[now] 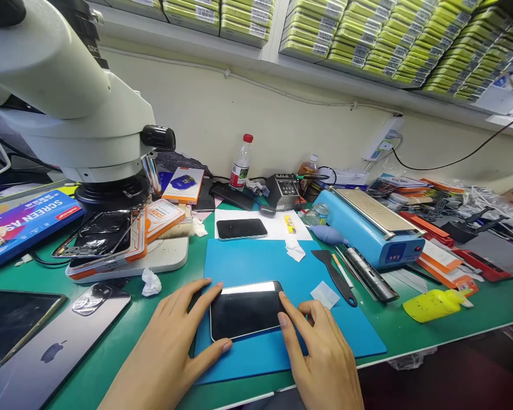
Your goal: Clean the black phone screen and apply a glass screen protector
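Observation:
A smartphone (247, 313) with a dark screen and light frame lies face up on the blue mat (260, 259). My left hand (175, 336) grips its left end, index fingertip by the upper corner and thumb at the lower edge. At the opposite end, my right hand (318, 341) holds the right edge with index finger and thumb, the other fingers curled. Right of the phone are a small white sheet (325, 294), a black spatula (336, 278) and a thin white-and-orange stick (342, 270). Another dark phone (241, 228) lies on white paper behind the mat.
A microscope (89, 114) overhangs the left side. Below it lie a purple-grey phone (55, 347) and a crumpled tissue (151, 282). To the right stand a blue heating machine (367, 228) and a yellow bottle (434, 305). A red-capped bottle (241, 165) stands near the wall.

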Motion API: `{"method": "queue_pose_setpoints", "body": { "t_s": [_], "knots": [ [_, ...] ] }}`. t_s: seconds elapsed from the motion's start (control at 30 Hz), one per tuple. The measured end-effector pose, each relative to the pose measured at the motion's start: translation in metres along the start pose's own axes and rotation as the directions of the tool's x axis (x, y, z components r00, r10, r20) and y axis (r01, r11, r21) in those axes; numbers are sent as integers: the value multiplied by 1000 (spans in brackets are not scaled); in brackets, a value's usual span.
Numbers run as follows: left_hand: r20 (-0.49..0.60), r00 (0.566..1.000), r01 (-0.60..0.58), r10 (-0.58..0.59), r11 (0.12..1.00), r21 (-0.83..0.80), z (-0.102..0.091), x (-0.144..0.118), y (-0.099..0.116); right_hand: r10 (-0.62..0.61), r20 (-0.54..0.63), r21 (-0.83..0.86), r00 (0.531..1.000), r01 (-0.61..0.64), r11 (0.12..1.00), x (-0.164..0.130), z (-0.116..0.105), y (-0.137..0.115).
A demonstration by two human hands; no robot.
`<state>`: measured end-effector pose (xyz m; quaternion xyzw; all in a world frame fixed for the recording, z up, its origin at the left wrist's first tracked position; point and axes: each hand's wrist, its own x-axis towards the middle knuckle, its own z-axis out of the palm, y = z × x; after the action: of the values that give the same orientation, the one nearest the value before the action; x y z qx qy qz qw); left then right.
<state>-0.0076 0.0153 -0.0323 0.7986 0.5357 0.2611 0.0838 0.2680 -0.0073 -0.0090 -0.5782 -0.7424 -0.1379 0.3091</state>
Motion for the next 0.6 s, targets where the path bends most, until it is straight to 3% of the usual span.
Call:
{"method": "queue_pose_setpoints", "body": {
  "t_s": [0.17,0.33,0.6],
  "knots": [
    [18,998,-56,56,998,-4,-4,3,2,-19,1,19,1000,19,1000,-3,2,-4],
    [27,995,-102,101,994,34,-4,2,0,48,-45,-20,998,-49,999,-2,5,-1],
    [24,993,-119,118,993,17,-5,2,-1,-19,42,-2,999,19,1000,-3,3,2]
  ]
}}
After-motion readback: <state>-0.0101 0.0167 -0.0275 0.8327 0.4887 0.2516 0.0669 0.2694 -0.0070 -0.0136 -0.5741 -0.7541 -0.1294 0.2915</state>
